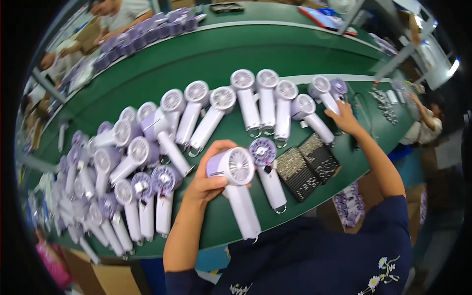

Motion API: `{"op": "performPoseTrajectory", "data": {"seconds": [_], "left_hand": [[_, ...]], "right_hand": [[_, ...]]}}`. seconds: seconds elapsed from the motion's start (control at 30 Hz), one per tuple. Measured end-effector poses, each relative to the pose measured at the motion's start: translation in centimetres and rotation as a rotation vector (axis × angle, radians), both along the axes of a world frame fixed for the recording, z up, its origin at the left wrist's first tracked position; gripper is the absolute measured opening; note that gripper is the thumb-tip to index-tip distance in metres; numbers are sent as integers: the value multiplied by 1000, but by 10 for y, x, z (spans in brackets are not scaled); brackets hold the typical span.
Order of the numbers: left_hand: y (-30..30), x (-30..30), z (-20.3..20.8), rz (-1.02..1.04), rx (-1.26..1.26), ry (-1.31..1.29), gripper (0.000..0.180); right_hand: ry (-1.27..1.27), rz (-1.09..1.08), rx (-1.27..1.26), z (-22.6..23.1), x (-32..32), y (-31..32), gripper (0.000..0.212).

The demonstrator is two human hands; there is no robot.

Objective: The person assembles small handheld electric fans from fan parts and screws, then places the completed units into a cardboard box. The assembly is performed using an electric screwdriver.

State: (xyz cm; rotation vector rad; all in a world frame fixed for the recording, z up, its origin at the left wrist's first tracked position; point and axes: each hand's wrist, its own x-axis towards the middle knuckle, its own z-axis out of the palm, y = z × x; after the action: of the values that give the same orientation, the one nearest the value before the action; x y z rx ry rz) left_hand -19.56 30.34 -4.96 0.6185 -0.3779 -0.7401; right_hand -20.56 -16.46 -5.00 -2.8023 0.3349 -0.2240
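My left hand [209, 179] is wrapped around the head of a white and pale purple handheld fan [243, 211], its handle hanging down toward me. To the right of it lies a handheld fan with its purple inner part exposed [270, 184]. At the far right my right hand [346, 120] is stretched out, its fingers closed about the handle end of another white handheld fan [322, 87]; part of the grip is hidden. Just beyond, a purple fan head [339, 86] touches that area. More finished-looking fans [243, 93] stand in a row across the bench.
Many handheld fans [103, 196] crowd the left of the green bench [162, 69]. A black tray of screws [309, 167] sits by the near edge. Small metal parts [383, 103] lie at the right. Other people work across the bench, beside purple parts [147, 32]. A box of purple parts [349, 204] stands below.
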Motion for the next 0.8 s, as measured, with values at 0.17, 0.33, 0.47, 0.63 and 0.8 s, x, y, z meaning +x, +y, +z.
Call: {"op": "performPoseTrajectory", "data": {"seconds": [0.17, 0.33, 0.47, 0.63, 0.8], "left_hand": [[-14, -26, 38, 267, 48, -418, 72], [-43, -71, 73, 501, 453, -844, 70], [-54, -102, 87, 525, 601, -857, 65], [-47, -136, 88, 471, 665, -818, 68], [-37, -154, 102, 269, 837, -713, 73]], "right_hand": [[175, -6, -107, 9, -13, 21, 77], [-197, 398, 223, 113, -74, 110, 79], [91, 846, 842, 136, -126, 181, 94], [-41, 816, 857, 115, -147, 197, 76], [32, 781, 847, 106, -167, 203, 68]]}}
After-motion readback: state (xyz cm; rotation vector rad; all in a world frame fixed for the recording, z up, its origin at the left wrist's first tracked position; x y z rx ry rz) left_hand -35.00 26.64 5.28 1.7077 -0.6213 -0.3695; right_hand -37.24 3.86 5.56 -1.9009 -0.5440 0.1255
